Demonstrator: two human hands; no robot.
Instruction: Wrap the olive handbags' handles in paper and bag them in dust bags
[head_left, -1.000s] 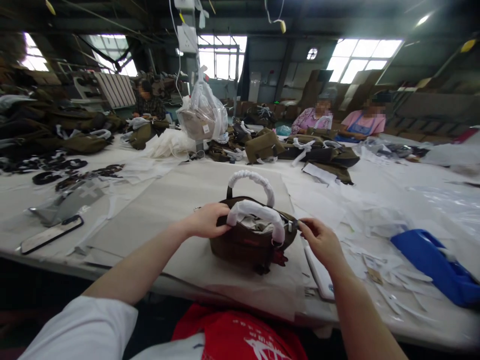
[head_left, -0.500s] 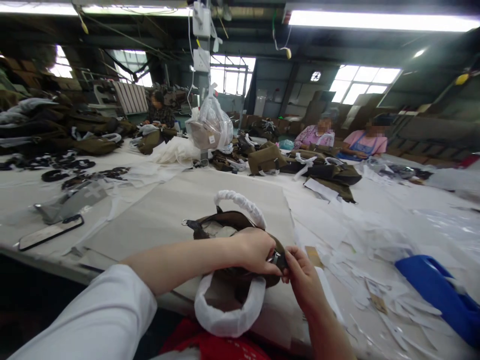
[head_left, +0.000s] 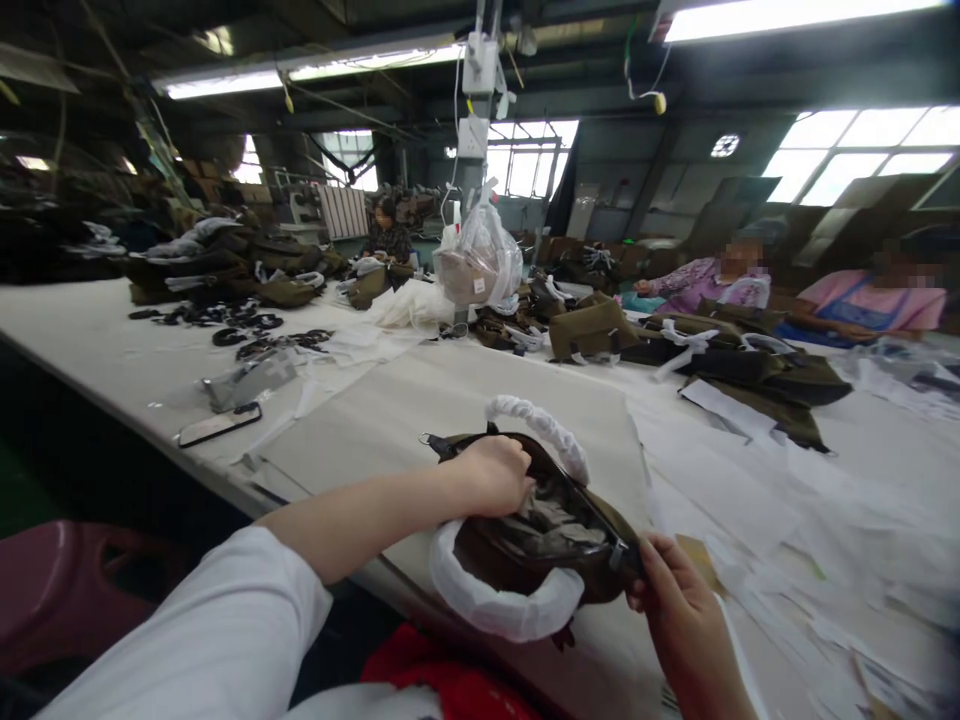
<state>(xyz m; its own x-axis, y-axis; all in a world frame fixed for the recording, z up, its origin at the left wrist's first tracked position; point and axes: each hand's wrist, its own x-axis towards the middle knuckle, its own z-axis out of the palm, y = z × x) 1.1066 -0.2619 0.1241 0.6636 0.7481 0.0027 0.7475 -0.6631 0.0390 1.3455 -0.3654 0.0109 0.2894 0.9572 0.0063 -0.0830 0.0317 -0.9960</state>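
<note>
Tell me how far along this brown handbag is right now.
Done: both handles are wrapped in white padding, and crumpled paper stuffing sits inside the brown handbag. In hand: the left hand grips the rim at one end while the right hand pinches the zipper end at the other, mouth open. Left: the opening is not closed yet; whether the zipper is moving cannot be told.

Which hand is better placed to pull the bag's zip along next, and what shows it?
Probably the right hand: its fingertips pinch the bag at the zip end of the open mouth. The left hand grips the rim at the far end, steadying it near the wrapped handle.
</note>
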